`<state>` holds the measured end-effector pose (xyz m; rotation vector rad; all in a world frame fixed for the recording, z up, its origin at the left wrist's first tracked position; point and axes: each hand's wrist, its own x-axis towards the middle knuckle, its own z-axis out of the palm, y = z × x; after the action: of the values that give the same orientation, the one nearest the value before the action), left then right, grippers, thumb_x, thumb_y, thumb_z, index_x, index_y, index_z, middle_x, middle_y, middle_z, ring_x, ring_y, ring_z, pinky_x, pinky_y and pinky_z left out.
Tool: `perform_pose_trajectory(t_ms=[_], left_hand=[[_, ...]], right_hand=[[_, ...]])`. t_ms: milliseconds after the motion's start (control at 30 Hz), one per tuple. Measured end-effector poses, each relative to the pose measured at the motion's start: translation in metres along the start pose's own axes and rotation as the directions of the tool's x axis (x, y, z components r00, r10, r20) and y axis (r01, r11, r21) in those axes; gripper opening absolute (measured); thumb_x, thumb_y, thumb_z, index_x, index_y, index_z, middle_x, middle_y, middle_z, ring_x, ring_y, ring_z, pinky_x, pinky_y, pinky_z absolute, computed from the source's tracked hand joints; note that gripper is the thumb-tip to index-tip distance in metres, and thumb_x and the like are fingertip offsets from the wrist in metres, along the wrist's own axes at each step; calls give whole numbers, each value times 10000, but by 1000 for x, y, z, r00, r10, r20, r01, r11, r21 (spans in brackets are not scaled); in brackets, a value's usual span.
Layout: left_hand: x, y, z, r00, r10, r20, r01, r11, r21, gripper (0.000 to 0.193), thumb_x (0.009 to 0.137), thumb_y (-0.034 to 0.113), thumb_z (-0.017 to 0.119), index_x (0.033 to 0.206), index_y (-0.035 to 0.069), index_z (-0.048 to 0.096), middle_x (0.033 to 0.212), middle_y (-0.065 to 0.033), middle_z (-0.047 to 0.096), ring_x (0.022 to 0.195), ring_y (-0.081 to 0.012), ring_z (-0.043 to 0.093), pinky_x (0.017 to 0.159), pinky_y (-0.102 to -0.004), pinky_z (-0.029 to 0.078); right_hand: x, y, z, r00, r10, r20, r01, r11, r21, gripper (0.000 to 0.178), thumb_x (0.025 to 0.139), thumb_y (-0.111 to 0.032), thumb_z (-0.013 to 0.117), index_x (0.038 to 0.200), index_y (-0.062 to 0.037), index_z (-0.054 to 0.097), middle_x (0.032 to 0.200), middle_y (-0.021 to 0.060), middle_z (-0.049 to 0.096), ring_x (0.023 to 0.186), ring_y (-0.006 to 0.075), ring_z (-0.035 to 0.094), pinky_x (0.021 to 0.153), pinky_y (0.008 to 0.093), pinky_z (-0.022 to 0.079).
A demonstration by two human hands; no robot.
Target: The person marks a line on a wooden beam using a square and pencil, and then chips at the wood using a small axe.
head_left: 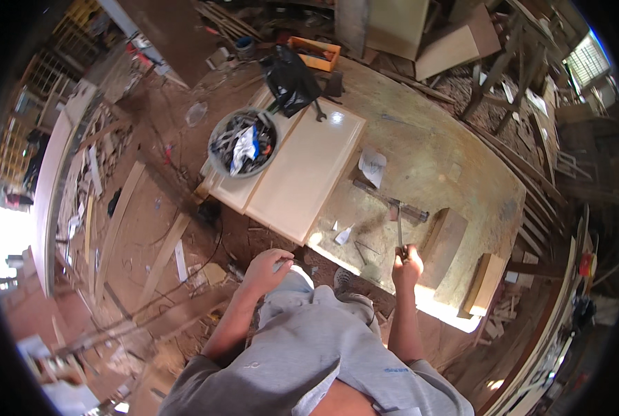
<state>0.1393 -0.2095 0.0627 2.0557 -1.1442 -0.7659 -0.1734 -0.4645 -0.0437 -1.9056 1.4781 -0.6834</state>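
Observation:
My right hand (407, 266) is closed round the lower end of a slim, light-coloured tool shaft (399, 227), held above the worktable. Its upper end overlaps a dark metal bar clamp (415, 212) lying on the table, so I cannot make out the tool's kind. My left hand (268, 269) is closed in front of my left thigh, off the table's edge, with a small grey piece showing between thumb and fingers. Near the bar lie a crumpled paper (372, 166) and a small white scrap (343, 236). To the right of the shaft rests a flat wooden block (442, 243).
A second wood block (486, 284) sits at the table's (462, 187) right edge. Cream cabinet door panels (306, 173) carry a bucket of metal hardware (216, 149), a black plastic bag (289, 80) and a wrench (320, 111). An orange crate (314, 54) stands behind; planks and offcuts litter the floor.

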Motion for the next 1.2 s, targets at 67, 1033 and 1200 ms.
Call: perform_pose_trajectory(t_ms=[67, 1033, 1200], left_hand=[[-42, -3, 20, 998, -27, -56, 28, 1000, 14, 295, 969, 226, 741, 1206, 50, 724, 1211, -141, 747, 1161, -338, 694, 1024, -445, 533], [-898, 59, 483, -878, -408, -250, 106, 344, -933, 206, 1034, 215, 692, 1082, 16, 668, 977, -228, 706, 937, -427, 689, 840, -468, 542], [-1017, -3, 461, -868, -211, -449, 387, 276, -880, 216, 1001, 231, 715, 1097, 39, 691, 1065, -187, 693, 1069, -404, 633, 933, -496, 505]], right_hand=[[5, -37, -25, 975, -163, 150, 159, 987, 35, 125, 957, -161, 774, 1003, -74, 697, 842, 159, 710, 749, 375, 673, 705, 437, 535], [-753, -49, -45, -868, 203, 454, 493, 463, 736, 304, 964, -280, 807, 1076, 2, 788, 828, 61, 747, 746, 103, 676, 685, 325, 538], [-877, -14, -40, -831, 163, 532, 521, 561, 643, 325, 980, -301, 794, 1080, 8, 790, 774, 37, 709, 680, 105, 650, 626, 324, 513]])
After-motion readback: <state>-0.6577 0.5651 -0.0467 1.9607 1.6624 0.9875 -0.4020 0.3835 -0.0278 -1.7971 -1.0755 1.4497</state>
